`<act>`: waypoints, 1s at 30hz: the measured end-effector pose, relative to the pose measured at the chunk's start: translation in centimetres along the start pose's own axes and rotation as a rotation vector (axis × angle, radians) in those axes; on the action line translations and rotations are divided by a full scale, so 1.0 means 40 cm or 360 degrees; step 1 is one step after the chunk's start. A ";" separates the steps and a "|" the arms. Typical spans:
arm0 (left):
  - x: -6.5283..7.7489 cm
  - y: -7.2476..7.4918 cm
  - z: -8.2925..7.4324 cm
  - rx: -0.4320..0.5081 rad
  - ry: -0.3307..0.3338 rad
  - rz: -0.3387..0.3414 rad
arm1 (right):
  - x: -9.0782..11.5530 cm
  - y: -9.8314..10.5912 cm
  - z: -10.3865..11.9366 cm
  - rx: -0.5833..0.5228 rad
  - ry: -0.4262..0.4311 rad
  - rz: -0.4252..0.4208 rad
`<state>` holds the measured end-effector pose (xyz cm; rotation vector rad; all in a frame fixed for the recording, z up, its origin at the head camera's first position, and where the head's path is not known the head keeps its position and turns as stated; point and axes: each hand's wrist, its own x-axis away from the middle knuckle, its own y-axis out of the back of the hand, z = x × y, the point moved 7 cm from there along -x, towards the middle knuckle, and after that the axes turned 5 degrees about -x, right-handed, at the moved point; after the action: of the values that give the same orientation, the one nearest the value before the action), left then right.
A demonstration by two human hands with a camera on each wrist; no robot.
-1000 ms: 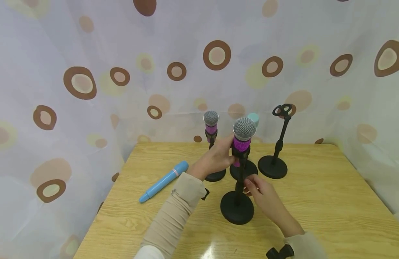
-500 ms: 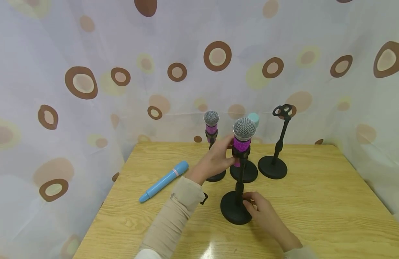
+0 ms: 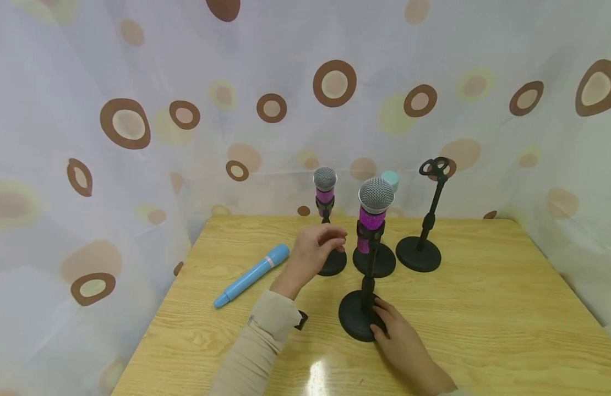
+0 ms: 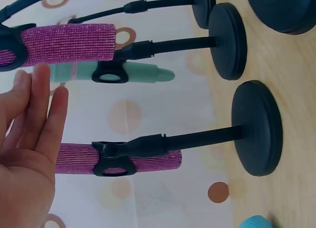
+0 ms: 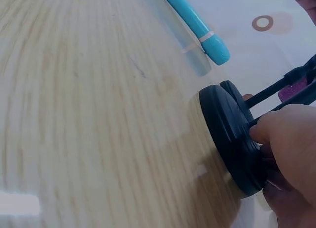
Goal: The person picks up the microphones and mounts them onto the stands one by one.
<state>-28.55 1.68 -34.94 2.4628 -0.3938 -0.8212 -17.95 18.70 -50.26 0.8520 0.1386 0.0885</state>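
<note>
A microphone (image 3: 372, 220) with a silver mesh head and sparkly purple handle sits upright in the clip of a black desk stand (image 3: 356, 318). My right hand (image 3: 402, 344) grips the right side of that stand's round base, thumb on top in the right wrist view and fingers around the rim. My left hand (image 3: 311, 250) hovers left of the microphone, holding nothing, its fingers loosely bent. In the left wrist view, its fingertips (image 4: 42, 77) lie close below the purple handle (image 4: 69, 43). Behind it, another purple microphone (image 3: 325, 180) stands in its own stand.
A mint-green microphone (image 4: 143, 72) rests in a stand behind the near one, mostly hidden in the head view. To its right is a stand (image 3: 418, 254) with a bare clip. A blue microphone (image 3: 251, 276) lies on the wooden table (image 3: 484, 308) at left. A patterned curtain (image 3: 285, 55) hangs behind.
My left hand has let go of the near microphone and drawn back left. My right hand has moved down from the stand's pole to its base.
</note>
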 end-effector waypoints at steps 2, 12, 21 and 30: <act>0.012 -0.008 0.006 0.0007 -0.0003 0.0021 | 0.004 0.001 0.004 0.0028 0.0016 -0.0029; 0.079 -0.103 0.014 0.0151 0.0054 0.0330 | 0.010 -0.001 0.017 0.0102 0.0036 -0.0059; 0.126 -0.195 0.009 0.0313 0.0048 0.0585 | 0.004 -0.009 0.013 0.0137 0.0008 -0.0031; 0.115 -0.230 -0.003 0.0357 0.0166 0.0521 | 0.007 -0.005 0.036 0.0165 0.0152 -0.0120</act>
<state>-23.91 7.45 -42.10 2.5319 -0.8640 -0.5340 -17.45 17.56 -49.49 0.9452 0.2665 0.0519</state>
